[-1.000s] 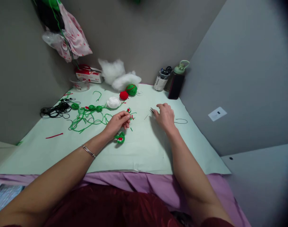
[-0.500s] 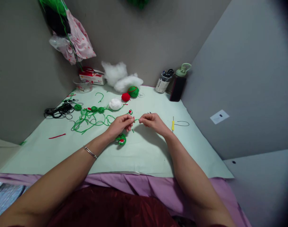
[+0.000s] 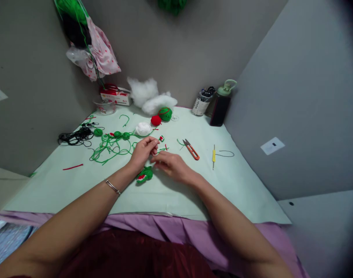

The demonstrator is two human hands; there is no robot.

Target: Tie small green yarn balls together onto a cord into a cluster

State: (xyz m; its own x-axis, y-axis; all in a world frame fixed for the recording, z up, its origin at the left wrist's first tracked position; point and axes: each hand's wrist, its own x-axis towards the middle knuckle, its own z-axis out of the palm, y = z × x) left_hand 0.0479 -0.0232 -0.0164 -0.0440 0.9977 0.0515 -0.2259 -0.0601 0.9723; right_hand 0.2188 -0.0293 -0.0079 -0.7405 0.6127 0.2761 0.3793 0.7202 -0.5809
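Note:
My left hand (image 3: pixel 144 153) is closed in a pinch above the table, with thumb and forefinger pressed together; what lies between them is too small to make out. Close beside it, my right hand (image 3: pixel 172 166) reaches leftward with bent fingers slightly apart, and nothing shows in them. Just below both hands is a green crocheted piece (image 3: pixel 146 173) with a red and white patch; whether a finger touches it I cannot tell. A small red, white and green crocheted bit (image 3: pixel 162 138) lies beyond the left fingertips. Orange-handled thread snips (image 3: pixel 191 150) rest to the right of the hands.
Right of the snips lies a yellow-handled crochet hook (image 3: pixel 214 156) beside a dark cord loop (image 3: pixel 227 153). Tangled green yarn (image 3: pixel 105 148) and black cord (image 3: pixel 78 136) spread leftward. Yarn balls, white stuffing (image 3: pixel 143 92), a pen cup (image 3: pixel 201 105) and a bottle (image 3: pixel 220 106) stand behind.
My right hand put down the snips, pinched at a green strand near the left hand, then moved left and nearer to me. The crocheted piece has turned and shifted slightly left.

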